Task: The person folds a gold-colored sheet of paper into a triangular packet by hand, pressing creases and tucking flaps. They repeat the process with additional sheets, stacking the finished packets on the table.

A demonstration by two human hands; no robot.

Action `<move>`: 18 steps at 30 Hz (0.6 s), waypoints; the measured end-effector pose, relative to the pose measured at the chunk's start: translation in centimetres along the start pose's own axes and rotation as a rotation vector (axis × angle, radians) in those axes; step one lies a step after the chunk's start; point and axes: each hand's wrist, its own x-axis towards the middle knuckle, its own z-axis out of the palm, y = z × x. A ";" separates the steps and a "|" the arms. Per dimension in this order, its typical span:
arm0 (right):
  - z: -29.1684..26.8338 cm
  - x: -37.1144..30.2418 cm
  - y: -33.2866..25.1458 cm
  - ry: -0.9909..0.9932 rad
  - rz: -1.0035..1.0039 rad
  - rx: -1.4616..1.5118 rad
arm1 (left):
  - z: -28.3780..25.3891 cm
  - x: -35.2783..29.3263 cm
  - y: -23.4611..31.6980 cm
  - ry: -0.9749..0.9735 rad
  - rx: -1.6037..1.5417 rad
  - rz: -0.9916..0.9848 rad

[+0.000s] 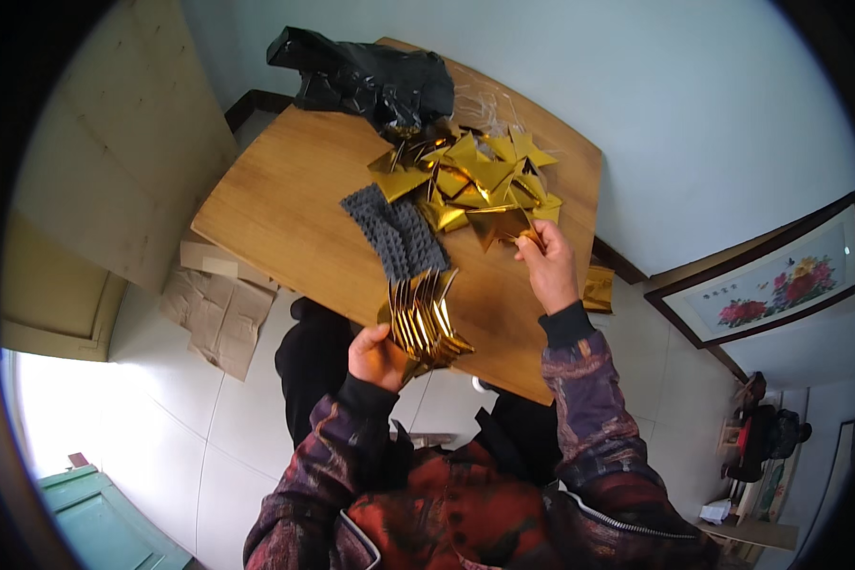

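Note:
A stack of folded gold foil pieces (420,323) is gripped in my left hand (375,358), at the near edge of the table. The pieces fan out upward in a row of thin, shiny layers. My right hand (551,266) pinches one gold foil piece (497,226) between thumb and fingers, at the near side of a loose heap of folded gold foil pieces (480,171). Between the heap and the stack lies a dark grey, bumpy-textured cloth (389,228), its near end close to the stack.
A crumpled black plastic bag (370,81) sits at the back of the wooden table (275,190), with clear plastic wrap (489,106) beside it. Flattened cardboard (223,328) lies on the floor at left. A framed flower picture (769,285) leans at right, near a gold packet (598,288).

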 end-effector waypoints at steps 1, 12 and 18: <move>-0.2 -1.8 -0.8 -0.003 -0.025 -0.054 | 0.0 0.1 -0.1 -0.011 0.000 0.024; 1.3 -11.7 0.1 -0.250 -0.336 -0.437 | 1.4 -1.0 -0.9 -0.025 -0.008 -0.072; 2.4 -13.0 0.2 -0.275 -0.213 -0.136 | 2.4 -0.9 -1.8 -0.002 0.189 -0.007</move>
